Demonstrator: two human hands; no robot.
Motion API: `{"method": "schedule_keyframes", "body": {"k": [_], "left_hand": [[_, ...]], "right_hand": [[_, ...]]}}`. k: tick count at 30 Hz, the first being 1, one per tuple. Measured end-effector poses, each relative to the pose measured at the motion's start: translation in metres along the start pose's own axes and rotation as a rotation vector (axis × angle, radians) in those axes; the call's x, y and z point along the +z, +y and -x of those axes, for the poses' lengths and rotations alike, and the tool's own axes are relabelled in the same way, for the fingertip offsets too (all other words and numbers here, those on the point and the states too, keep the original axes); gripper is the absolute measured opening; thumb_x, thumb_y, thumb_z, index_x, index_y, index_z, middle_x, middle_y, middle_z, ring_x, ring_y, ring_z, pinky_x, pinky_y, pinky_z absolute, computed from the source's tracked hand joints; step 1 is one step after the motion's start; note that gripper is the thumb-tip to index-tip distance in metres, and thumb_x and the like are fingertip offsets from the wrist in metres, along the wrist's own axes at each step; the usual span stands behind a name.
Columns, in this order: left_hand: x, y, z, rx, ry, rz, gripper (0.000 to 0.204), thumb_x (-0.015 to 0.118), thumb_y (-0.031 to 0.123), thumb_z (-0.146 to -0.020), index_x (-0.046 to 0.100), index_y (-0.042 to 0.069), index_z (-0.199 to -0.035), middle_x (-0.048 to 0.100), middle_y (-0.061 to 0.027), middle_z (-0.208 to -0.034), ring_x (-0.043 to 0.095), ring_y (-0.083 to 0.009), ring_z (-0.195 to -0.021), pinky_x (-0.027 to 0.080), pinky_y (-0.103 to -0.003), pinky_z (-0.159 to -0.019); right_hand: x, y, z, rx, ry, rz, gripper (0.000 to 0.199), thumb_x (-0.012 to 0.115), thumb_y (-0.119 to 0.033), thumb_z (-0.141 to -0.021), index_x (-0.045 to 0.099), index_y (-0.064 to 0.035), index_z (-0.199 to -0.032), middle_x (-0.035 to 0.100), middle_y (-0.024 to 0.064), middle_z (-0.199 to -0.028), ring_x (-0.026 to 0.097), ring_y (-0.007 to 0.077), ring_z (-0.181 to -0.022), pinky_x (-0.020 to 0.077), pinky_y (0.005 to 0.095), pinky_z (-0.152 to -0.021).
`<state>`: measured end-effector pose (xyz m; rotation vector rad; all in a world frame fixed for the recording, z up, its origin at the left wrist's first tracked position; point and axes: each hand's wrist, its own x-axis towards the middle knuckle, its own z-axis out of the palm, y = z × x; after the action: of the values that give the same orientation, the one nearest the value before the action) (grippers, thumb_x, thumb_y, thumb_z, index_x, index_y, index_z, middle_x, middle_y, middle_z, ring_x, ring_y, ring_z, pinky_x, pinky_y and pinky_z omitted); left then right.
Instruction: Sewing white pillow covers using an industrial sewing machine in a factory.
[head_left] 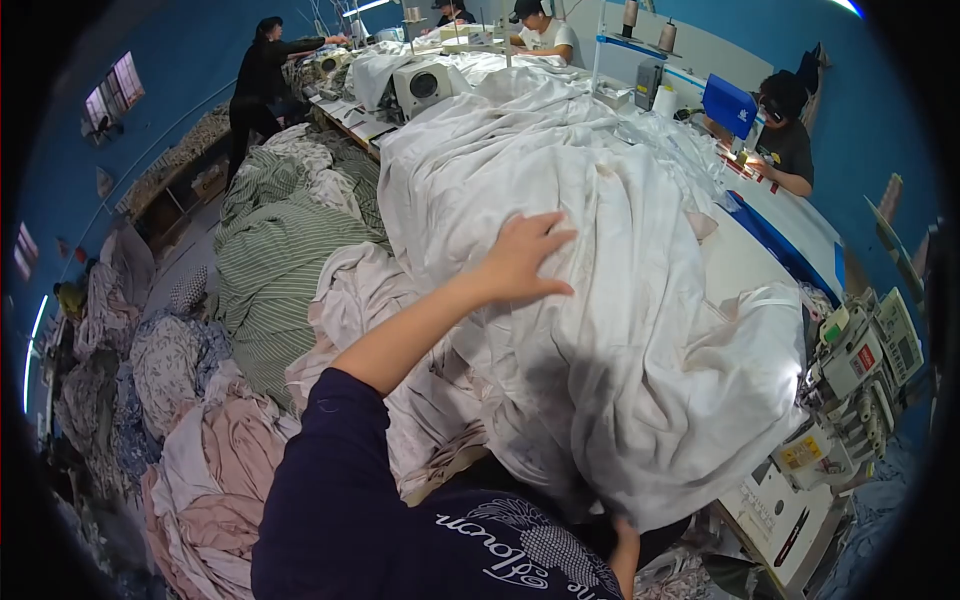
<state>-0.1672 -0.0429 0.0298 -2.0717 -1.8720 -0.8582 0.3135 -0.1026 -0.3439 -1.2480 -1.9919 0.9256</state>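
Observation:
A big heap of white fabric (660,270) lies in loose folds over the table before me and hangs down toward my lap. My left hand (530,258) is stretched across it, palm down, with its fingers spread on the cloth. Low in the view, close to my body, my right hand (625,535) meets the hanging lower edge of the same fabric. Its fingers are tucked out of sight, so I cannot tell whether they grip the cloth.
A sewing machine (850,365) stands at my right beside a white work surface (765,505). Green striped fabric (280,260) and pink fabric (215,480) are piled on the left. Another machine (422,88) sits farther back. Several people work around the far tables, including a person at right (785,140).

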Motion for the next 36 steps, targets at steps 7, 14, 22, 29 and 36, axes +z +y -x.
{"method": "schedule_keyframes", "body": {"k": [7,14,22,29,36], "left_hand": [[0.027,0.016,-0.011,0.065,-0.117,-0.095,0.069,0.072,0.023,-0.065,0.044,0.011,-0.127,0.033,-0.0128,-0.139,0.033,-0.0271,-0.128,0.020,-0.053,-0.106],[0.036,0.026,-0.030,0.313,0.077,-0.038,0.034,0.061,0.012,-0.071,0.058,0.009,-0.106,0.044,-0.0099,-0.131,0.038,-0.0240,-0.125,0.020,-0.047,-0.107],[0.059,0.001,-0.027,0.214,-0.133,-0.086,0.015,0.056,0.015,-0.076,0.060,0.011,-0.090,0.055,-0.0024,-0.120,0.045,-0.0172,-0.120,0.021,-0.051,-0.106],[0.040,-0.039,-0.018,0.084,-0.125,-0.319,0.018,0.054,0.020,-0.077,0.063,0.011,-0.089,0.059,-0.0027,-0.116,0.049,-0.0175,-0.116,0.024,-0.051,-0.104],[0.020,-0.064,-0.002,-0.159,-0.117,-0.374,0.014,0.055,0.019,-0.077,0.062,0.013,-0.087,0.060,-0.0046,-0.109,0.051,-0.0213,-0.110,0.027,-0.051,-0.102]], "right_hand": [[-0.057,-0.060,0.003,0.287,0.332,-0.531,0.030,0.055,-0.002,-0.084,0.047,0.0009,-0.113,0.053,0.0067,-0.108,0.048,0.0117,-0.098,0.0403,0.0240,-0.082],[-0.091,-0.129,-0.018,0.181,0.538,-0.450,0.057,0.061,-0.011,-0.083,0.035,0.0029,-0.131,0.044,0.0149,-0.128,0.042,0.0236,-0.116,0.0324,0.0342,-0.099],[-0.109,-0.161,-0.018,0.141,0.289,-0.898,0.047,0.044,-0.026,-0.092,0.041,0.0061,-0.126,0.048,0.0144,-0.126,0.045,0.0237,-0.117,0.0317,0.0357,-0.100],[-0.118,-0.194,-0.013,0.196,0.415,-0.976,0.040,0.050,-0.024,-0.091,0.047,0.0046,-0.119,0.053,0.0129,-0.118,0.051,0.0232,-0.109,0.0387,0.0348,-0.094],[-0.113,-0.260,-0.012,0.223,0.594,-0.246,0.024,0.051,-0.017,-0.093,0.055,0.0064,-0.089,0.055,0.0092,-0.076,0.043,0.0163,-0.070,0.0395,0.0301,-0.065]]}}
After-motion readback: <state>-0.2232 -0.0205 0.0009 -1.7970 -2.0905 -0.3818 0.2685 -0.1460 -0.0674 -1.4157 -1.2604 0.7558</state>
